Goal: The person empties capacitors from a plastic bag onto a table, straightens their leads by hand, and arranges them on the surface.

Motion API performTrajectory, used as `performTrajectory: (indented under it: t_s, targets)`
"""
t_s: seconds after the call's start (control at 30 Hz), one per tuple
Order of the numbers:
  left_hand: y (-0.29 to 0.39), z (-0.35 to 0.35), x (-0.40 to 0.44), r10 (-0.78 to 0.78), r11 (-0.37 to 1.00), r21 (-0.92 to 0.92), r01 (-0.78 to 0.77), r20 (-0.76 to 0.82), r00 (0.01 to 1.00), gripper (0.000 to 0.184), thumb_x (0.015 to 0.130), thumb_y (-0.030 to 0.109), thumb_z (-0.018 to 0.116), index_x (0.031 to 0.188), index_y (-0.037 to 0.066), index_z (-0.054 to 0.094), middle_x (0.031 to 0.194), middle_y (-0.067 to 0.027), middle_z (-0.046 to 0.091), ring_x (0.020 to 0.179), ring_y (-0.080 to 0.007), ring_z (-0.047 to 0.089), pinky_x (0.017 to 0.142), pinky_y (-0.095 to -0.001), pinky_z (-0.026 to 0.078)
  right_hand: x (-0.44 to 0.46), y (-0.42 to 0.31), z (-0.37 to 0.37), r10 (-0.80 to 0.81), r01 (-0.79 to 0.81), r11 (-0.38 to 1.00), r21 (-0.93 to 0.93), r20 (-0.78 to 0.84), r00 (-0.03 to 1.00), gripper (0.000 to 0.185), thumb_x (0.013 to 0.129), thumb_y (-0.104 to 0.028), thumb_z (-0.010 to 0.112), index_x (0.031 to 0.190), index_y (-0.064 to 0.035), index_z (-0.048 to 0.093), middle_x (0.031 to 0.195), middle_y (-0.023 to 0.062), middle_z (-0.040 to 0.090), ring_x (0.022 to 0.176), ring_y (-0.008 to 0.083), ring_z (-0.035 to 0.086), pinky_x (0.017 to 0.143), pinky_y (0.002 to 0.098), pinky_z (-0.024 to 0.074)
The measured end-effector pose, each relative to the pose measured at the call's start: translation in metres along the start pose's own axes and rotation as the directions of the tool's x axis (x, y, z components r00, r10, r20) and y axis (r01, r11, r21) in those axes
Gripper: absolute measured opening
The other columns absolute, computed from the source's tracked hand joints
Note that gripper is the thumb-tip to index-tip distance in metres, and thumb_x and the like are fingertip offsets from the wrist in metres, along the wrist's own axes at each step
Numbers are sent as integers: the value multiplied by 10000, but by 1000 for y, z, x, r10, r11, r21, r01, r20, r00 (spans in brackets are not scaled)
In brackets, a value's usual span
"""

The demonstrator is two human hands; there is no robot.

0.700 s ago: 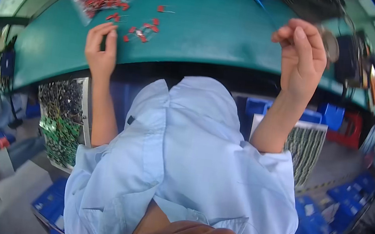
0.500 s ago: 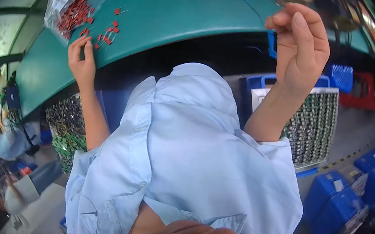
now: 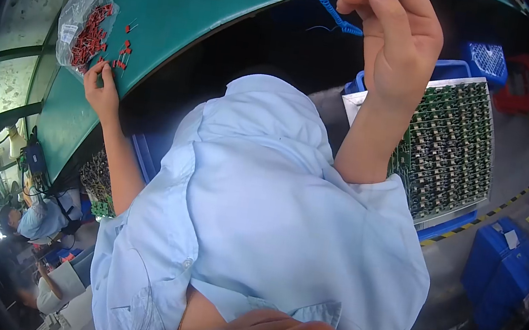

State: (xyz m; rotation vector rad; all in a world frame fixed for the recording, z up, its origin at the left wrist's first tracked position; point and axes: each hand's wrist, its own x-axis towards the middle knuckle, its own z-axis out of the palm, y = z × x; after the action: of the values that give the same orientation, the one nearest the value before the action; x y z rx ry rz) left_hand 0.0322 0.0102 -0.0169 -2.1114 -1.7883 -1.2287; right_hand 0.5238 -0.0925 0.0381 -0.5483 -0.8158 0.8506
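At the green bench's near edge, my left hand (image 3: 103,92) has its fingertips drawn together beside several small red components with thin wire legs (image 3: 122,56). One red piece is right at the fingertips, but I cannot tell whether they grip it. Just beyond, a clear plastic bag (image 3: 68,29) lies open, full of the same red components. My right hand (image 3: 400,46) is raised at the top, fingers curled and thumb close to them; its fingertips are partly cut off, so anything pinched there is hidden. A blue coiled cord (image 3: 330,8) passes beside it.
The green bench top (image 3: 191,8) curves across the front. Below my right forearm, a white-edged tray of circuit boards (image 3: 450,149) rests on a blue crate. More blue bins (image 3: 502,263) stand at right on the floor. Other people (image 3: 47,220) sit at far left.
The view has shifted, bringing more of the coiled cord and board tray into sight. My left hand stays by the red components with fingers closer together; my right hand now reaches the top edge.
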Motion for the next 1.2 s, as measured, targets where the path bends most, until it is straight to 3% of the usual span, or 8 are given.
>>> performTrajectory:
  t_s: [0.47,0.77,0.87,0.97,1.0,1.07,1.1,1.2]
  targets:
    - [-5,2,1,10,1000,3,-10,-19,1000,159,950,151,691,1018,28,765,1078,-107,708,1029,-243,664,935,-352,499,-7,7,-8,9,-8,998,-54,4,1000,159,1003,-98,631,1074,40,661,850,97,707,736,139,649,717,257,530]
    - [-7,0,0,47,999,-10,-48,-54,997,136,928,141,713,1003,41,767,1056,-125,725,1008,-273,684,914,-369,516,4,47,38,224,-210,945,-251,28,974,150,977,-104,661,1048,28,673,839,88,709,738,143,660,726,266,528]
    - [-4,1,-2,45,999,-18,-47,-90,995,140,922,148,720,996,40,769,1059,-128,728,998,-272,693,900,-373,525,6,51,40,228,-171,925,-340,135,964,207,1012,-57,599,1154,79,663,939,145,715,853,209,683,804,337,560]
    - [-16,3,-1,103,995,2,-104,-140,985,138,902,157,734,971,43,767,1029,-132,740,954,-290,709,862,-374,541,0,55,61,266,-190,896,-402,143,953,169,993,-93,655,1092,35,705,893,103,737,809,147,689,762,281,553]
    - [-18,1,-3,83,997,2,-83,-108,991,139,922,156,735,1018,62,766,1084,-105,736,1022,-256,698,921,-347,523,-3,58,62,289,-207,875,-437,130,949,169,990,-97,662,1080,38,708,886,94,735,799,129,679,767,269,545]
    - [-20,0,-5,99,994,-34,-105,-145,984,116,903,172,731,961,75,754,1038,-77,727,972,-268,689,872,-393,516,-10,68,54,390,-277,805,-525,117,913,170,995,-97,655,1092,34,704,891,89,730,794,128,669,769,271,542]
    - [9,-9,-6,6,996,-86,-18,-135,991,79,901,89,689,904,11,705,1029,-179,696,981,-329,662,853,-395,511,-14,72,49,439,-316,788,-529,122,890,169,997,-97,653,1097,31,702,893,85,727,795,127,666,767,269,539]
    - [7,-12,-7,17,990,-137,-44,-190,982,91,883,97,693,870,6,697,964,-142,706,868,-339,672,763,-405,523,-27,81,49,553,-400,721,-566,122,824,177,1008,-117,651,1099,28,693,899,78,719,797,124,657,759,264,532]
